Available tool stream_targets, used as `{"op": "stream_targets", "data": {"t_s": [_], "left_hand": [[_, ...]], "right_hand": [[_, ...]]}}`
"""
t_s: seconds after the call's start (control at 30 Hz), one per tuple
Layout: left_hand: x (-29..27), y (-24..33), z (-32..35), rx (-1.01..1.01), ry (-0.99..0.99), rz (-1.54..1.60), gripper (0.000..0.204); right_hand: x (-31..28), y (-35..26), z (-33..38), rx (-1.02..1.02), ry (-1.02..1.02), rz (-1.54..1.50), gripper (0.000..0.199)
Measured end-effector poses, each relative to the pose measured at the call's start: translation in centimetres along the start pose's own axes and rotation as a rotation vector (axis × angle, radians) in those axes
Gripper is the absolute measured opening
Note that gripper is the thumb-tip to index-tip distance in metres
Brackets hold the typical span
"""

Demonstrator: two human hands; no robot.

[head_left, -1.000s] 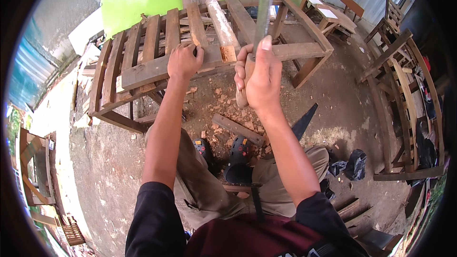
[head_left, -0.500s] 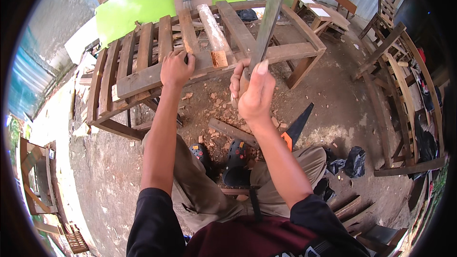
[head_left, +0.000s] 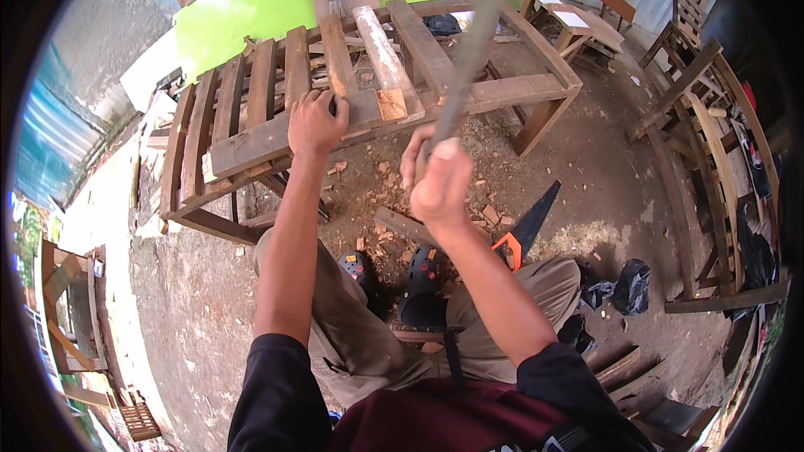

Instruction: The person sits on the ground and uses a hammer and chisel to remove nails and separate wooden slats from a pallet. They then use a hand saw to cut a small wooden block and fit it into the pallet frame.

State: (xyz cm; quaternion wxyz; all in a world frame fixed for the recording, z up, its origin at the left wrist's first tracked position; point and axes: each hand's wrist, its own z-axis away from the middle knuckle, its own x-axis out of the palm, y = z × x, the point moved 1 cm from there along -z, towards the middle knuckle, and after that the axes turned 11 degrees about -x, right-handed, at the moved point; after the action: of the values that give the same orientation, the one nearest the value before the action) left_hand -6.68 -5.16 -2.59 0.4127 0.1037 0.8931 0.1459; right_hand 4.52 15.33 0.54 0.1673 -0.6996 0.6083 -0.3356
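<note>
While the left hand [head_left: 317,122] rests with curled fingers on a brown plank [head_left: 255,141], the right hand [head_left: 437,174] is closed around the handle of a long-bladed tool [head_left: 473,54], whose blurred blade points up and away. How firmly the left hand grips, I cannot tell, as its fingertips are hidden. The plank lies along the near edge of a slatted wooden surface [head_left: 296,63], and a pale cut face [head_left: 391,105] shows at its right end, apart from the blade. Just beyond that end, a patchy white board [head_left: 381,46] lies across the surface. On the ground, wood chips [head_left: 389,180] lie scattered near a loose board [head_left: 405,224] and two dark shoes [head_left: 421,289]; a saw [head_left: 536,216] with an orange handle lies to their right.
</note>
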Motion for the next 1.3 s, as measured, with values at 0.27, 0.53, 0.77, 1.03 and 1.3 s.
{"op": "stream_targets", "data": {"t_s": [0.27, 0.53, 0.77, 1.03, 1.3], "left_hand": [[0.0, 0.4, 0.5, -0.034, -0.025, -0.046, 0.025], [0.0, 0.2, 0.6, -0.007, 0.029, -0.041, 0.021], [0.1, 0.1, 1.0, -0.02, 0.041, -0.043, 0.019], [-0.3, 0.4, 0.6, -0.03, 0.029, -0.043, 0.021], [-0.3, 0.4, -0.6, -0.177, -0.179, -0.093, 0.032]], "right_hand": [[-3.3, 0.2, 0.2, 0.666, -0.089, -0.042, 0.068], [-1.6, 2.0, 2.9, 1.118, -0.347, 0.318, 0.068], [-3.8, 0.6, -0.2, 0.624, -0.057, -0.07, 0.069], [-3.0, 3.8, 4.0, 1.081, -0.351, 0.249, 0.065], [-5.3, 1.1, 2.3, 0.866, -0.113, 0.198, 0.049]]}}
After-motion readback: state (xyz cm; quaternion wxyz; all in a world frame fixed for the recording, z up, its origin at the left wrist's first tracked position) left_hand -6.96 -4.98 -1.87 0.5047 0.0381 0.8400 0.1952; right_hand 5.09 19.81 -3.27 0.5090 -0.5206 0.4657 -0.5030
